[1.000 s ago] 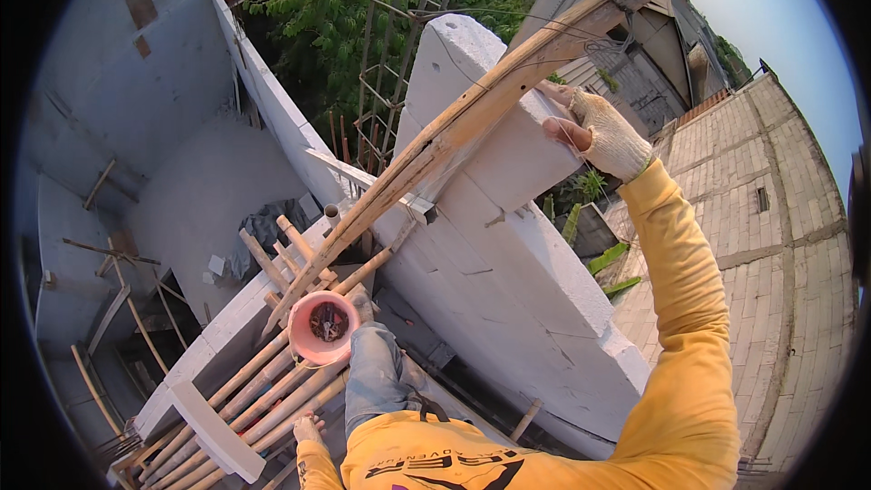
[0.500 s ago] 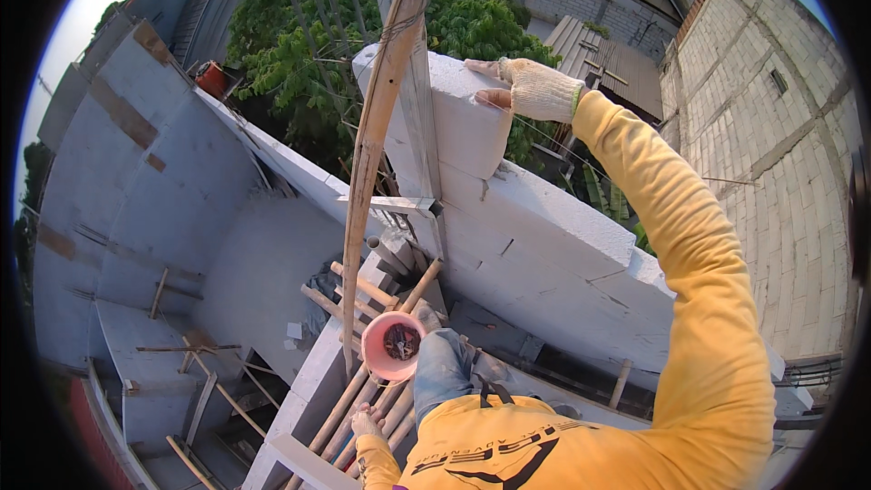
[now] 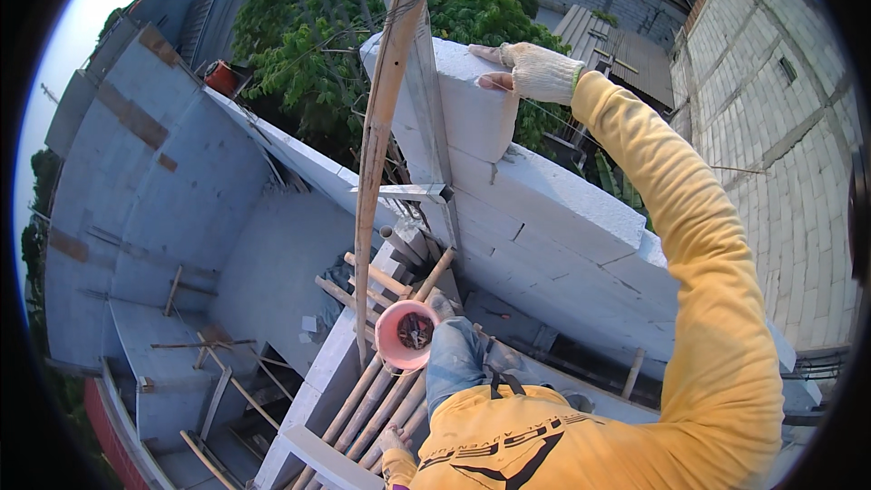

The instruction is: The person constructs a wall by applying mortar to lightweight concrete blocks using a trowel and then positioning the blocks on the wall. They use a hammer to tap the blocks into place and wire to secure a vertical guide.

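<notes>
At the top of the white block wall [image 3: 562,209], my right hand [image 3: 540,71], in a knitted glove with bare fingertips, grips the upper edge of a white lightweight block [image 3: 481,109]. One finger lies along its top and another presses its near face. A thin string runs off to the right from beside the fingers. Low in the view, my left hand [image 3: 394,440] hangs by the bamboo poles [image 3: 381,408]. Its fingers look curled, and whatever may be in them is too small to make out.
A tilted wooden post [image 3: 386,82] rises left of the block, beside a metal upright. A pink bucket [image 3: 404,336] with dark bits stands by my leg on the poles. Deep drops open to the left and below. A grey block wall [image 3: 771,145] stands at right.
The whole view has shifted slightly to the right. My right hand keeps its hold on the block, and my left hand stays low by the poles.
</notes>
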### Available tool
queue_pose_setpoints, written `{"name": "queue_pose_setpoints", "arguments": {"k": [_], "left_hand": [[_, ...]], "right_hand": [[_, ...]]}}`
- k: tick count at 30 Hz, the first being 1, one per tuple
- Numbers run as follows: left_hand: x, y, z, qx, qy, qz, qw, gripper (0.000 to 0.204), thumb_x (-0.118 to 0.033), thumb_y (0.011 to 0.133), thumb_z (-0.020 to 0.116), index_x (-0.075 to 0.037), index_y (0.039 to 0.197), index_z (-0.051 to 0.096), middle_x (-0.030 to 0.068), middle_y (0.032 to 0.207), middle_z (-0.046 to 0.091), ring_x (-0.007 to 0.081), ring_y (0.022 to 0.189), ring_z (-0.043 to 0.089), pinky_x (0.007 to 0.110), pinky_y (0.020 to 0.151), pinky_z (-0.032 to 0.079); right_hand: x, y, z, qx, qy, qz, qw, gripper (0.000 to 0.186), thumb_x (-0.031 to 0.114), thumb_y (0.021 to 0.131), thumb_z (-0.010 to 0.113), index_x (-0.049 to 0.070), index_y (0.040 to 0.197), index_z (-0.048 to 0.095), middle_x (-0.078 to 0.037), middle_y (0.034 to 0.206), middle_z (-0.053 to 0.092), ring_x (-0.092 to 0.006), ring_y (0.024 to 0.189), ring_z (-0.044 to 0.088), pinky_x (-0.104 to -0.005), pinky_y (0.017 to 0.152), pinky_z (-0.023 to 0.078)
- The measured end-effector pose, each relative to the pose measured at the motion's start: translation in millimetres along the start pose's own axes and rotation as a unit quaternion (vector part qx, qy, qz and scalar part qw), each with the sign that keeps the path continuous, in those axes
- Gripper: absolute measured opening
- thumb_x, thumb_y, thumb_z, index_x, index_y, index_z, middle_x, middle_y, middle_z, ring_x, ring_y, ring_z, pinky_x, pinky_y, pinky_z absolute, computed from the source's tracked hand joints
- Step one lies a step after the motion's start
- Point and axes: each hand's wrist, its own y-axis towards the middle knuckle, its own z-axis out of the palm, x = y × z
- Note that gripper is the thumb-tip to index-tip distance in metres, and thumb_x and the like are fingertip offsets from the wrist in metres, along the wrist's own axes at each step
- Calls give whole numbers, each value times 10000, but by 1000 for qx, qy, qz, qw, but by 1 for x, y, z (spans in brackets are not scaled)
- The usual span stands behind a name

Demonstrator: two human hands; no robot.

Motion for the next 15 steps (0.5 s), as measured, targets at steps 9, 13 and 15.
{"name": "queue_pose_setpoints", "arguments": {"k": [9, 13, 15], "left_hand": [[-16, -7, 66, -91, 47, 42, 994, 77, -265, 919, 572, -230, 938, 638, -5, 737, 520, 191, 614, 528, 365, 496, 391], [-27, 7, 63, -60, 20, 62, 996, 112, -281, 897, 597, -205, 974, 628, 7, 771, 539, 204, 589, 528, 324, 448, 357], [-31, 0, 73, -103, 78, 93, 987, 131, -260, 885, 615, -187, 994, 627, 37, 834, 573, 220, 616, 560, 337, 450, 366]], "right_hand": [[-9, -5, -4, 20, -55, 18, 998, 846, 692, 869, 495, 129, 1492, 396, -253, 1269, 557, -390, 1215, 527, -457, 1024, 423], [-10, 3, 1, -9, -70, -19, 997, 874, 731, 863, 464, 123, 1488, 402, -265, 1185, 595, -403, 1143, 572, -462, 982, 461], [-7, 5, 2, 0, -58, -16, 998, 843, 695, 880, 492, 113, 1483, 406, -266, 1192, 600, -415, 1154, 568, -458, 1008, 449]]}}
